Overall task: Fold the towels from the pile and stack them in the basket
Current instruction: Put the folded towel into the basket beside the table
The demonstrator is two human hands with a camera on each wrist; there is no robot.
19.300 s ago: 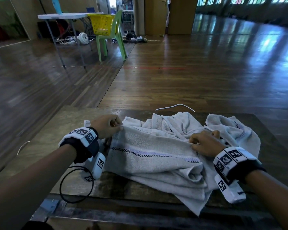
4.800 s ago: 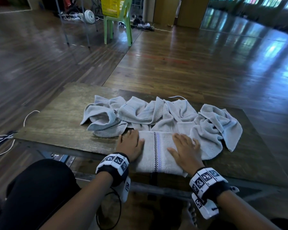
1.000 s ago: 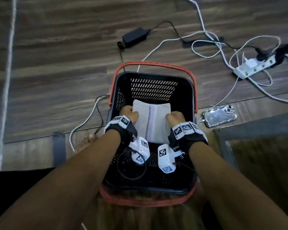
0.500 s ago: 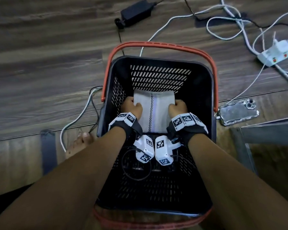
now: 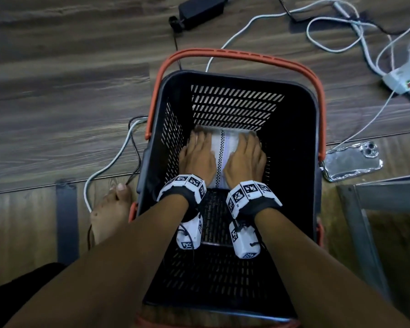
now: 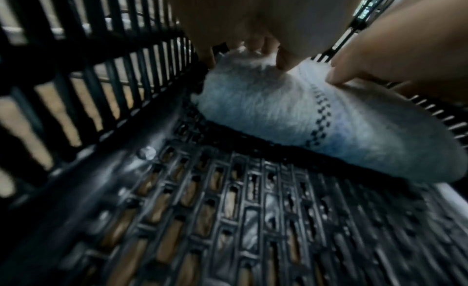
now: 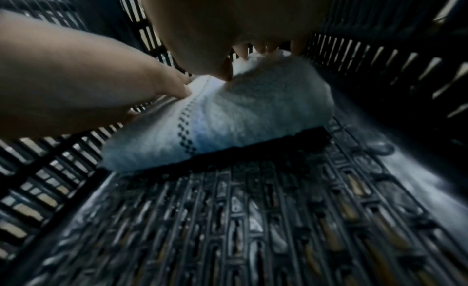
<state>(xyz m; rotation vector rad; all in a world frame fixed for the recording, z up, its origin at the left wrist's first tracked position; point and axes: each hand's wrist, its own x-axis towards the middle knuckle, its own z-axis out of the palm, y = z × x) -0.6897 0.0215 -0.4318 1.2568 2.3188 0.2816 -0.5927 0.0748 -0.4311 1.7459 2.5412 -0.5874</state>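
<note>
A folded white towel with a dark checked stripe lies on the floor of the black slatted basket, against its far wall. My left hand lies flat on the towel's left half and my right hand on its right half, fingers stretched toward the far edge. In the left wrist view the towel bulges under my left hand, fingertips at its far edge. In the right wrist view my right hand presses the towel, with the left hand beside it.
The basket's orange handle lies folded outward over the wood floor. A phone lies right of the basket, with a power strip and several cables behind. A black adapter sits farther back. A bare foot is left; a table frame is right.
The hands held the folded towel by its sides above the basket floor. It has gone down to the far end, and both hands now lie flat on top.
</note>
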